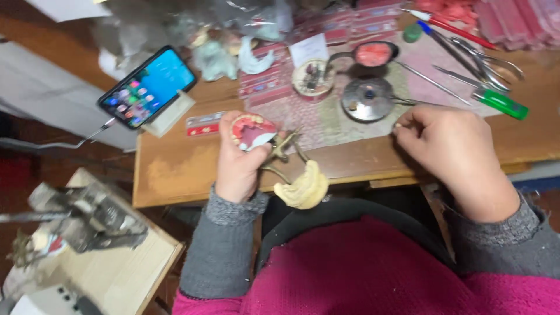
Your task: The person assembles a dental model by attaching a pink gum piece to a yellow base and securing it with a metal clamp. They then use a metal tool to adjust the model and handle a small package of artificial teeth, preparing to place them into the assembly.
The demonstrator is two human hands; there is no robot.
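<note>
The person's left hand [239, 163] is gripping a dental model [254, 131], pink wax gums set with a row of pale teeth, mounted on a small brass hinged frame [283, 153]; the fingers are wrapping closed around it just above the near edge of the worktop [175, 169]. A cream plaster cast [303, 188] is hanging from the frame's lower arm, out past that edge. The piece is looking rigid yet fragile to me: the wax would dent under pressure and the plaster would chip, so the metal frame or the plaster base is seeming the safer hold. The right hand [452, 151] is resting near the near right edge, fingers pinching shut on a thin metal instrument [417, 102] whose tip is reaching toward a round metal lid [367, 98]. Farther back, a phone [147, 87] is leaning on a stand at the left, a green lighter [500, 102] and tweezers [484, 65] are lying at the right, and a small pan of pink wax [373, 54] is sitting behind. The wooden worktop is looking worn and crowded.
</note>
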